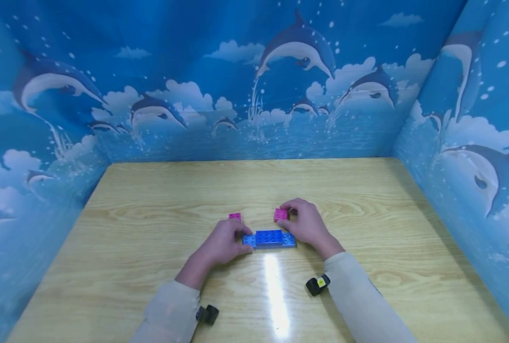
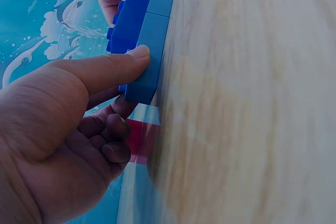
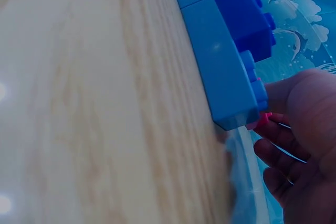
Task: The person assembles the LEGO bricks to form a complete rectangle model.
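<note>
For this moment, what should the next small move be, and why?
Probably lift the pink brick in the right hand toward the bare studs on the right end of the blue assembly: that brick is pinched just beyond this end, while the left hand grips the opposite end.

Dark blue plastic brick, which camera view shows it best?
The head view: the dark blue rectangular plastic brick shows its whole studded top. Left wrist shows mainly its side; right wrist cuts it off at the frame's top.
</note>
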Demonstrator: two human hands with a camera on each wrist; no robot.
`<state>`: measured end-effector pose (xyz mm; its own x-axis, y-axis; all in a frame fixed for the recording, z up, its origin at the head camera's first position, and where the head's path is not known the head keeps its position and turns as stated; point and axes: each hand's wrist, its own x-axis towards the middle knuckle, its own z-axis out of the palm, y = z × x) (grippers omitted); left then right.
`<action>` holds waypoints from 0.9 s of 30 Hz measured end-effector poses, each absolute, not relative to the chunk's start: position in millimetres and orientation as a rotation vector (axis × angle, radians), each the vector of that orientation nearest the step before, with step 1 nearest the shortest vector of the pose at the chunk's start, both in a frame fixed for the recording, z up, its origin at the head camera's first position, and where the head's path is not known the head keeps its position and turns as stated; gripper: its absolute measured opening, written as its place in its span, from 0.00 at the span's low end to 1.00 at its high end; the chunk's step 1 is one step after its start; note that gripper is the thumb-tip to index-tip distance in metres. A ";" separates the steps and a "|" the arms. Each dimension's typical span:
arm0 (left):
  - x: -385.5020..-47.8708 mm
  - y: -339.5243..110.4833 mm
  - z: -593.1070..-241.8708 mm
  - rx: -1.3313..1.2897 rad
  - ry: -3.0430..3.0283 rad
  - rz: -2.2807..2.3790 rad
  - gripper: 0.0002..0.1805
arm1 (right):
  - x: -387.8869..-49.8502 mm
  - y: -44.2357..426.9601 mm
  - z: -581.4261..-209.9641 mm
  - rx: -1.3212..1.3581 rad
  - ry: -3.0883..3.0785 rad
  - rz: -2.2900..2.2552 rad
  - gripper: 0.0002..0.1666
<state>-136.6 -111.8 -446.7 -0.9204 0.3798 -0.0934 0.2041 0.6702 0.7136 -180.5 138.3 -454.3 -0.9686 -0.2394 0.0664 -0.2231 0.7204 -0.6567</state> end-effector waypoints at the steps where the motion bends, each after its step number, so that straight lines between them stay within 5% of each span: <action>1: -136.6 -111.5 -446.6 0.468 2.652 1.092 0.20 | -179.8 138.8 -453.2 -0.382 2.890 -1.104 0.21; 27: -135.1 -111.8 -446.4 0.467 2.651 1.115 0.21 | -152.0 154.9 -431.8 -0.378 2.840 -1.145 0.20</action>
